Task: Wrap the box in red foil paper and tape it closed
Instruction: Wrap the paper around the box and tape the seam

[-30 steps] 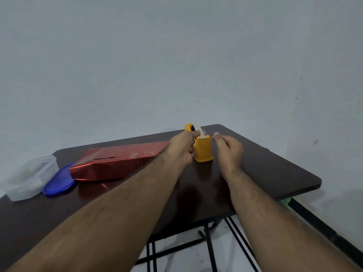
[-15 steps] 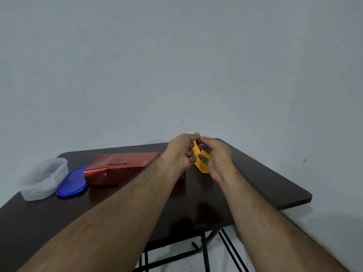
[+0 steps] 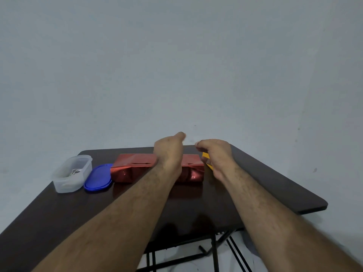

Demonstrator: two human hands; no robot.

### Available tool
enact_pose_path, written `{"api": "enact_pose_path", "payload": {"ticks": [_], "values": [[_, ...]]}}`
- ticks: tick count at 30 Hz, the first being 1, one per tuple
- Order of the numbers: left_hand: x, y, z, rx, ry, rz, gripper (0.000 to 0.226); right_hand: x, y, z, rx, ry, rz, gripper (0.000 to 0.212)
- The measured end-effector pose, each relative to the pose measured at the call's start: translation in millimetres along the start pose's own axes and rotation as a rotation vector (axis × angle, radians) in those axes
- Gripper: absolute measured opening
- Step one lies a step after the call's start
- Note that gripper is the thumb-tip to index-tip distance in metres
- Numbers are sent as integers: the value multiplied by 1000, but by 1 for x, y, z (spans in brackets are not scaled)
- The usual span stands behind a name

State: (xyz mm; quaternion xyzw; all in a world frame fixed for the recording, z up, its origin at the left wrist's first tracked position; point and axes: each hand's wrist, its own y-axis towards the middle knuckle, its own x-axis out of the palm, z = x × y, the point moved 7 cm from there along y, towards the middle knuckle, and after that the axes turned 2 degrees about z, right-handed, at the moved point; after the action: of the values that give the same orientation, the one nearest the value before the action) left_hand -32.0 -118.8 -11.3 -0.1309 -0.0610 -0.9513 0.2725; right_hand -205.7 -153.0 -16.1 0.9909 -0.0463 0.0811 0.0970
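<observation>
Red foil, shiny and creased, covers the long box (image 3: 137,169), which lies along the far edge of the dark, glossy worktop (image 3: 275,185), with a taped seam on its top face and folded ends. Half a second ago both hands met at the yellow tape dispenser; now they have drawn apart and risen. The left hand (image 3: 169,152) hovers over the middle of the box, fingers curled under with the thumb tip forward; whether it pinches tape cannot be told. The right hand (image 3: 216,156) is just beside the box's right end, its fingers curled around the yellow tape dispenser (image 3: 206,157), of which only a hard plastic wedge shows. Towards the far left corner stands a translucent, round-cornered plastic tub (image 3: 72,173) with small unclear items inside, and touching it on the right lies its smooth blue oval lid (image 3: 98,178), close to the box's left end.
</observation>
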Motion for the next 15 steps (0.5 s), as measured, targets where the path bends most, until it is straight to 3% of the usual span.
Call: {"api": "enact_pose_path", "payload": {"ticks": [3,8,15], "values": [[-35,14,14,68,55,35,25,12,-3,-1,1,-27,-6,15],[-48,26,22,20,272,-307,42,41,-15,-4,-36,-145,-126,8],[-71,45,30,59,378,-375,19,73,-21,2,-27,-211,-157,6]]}}
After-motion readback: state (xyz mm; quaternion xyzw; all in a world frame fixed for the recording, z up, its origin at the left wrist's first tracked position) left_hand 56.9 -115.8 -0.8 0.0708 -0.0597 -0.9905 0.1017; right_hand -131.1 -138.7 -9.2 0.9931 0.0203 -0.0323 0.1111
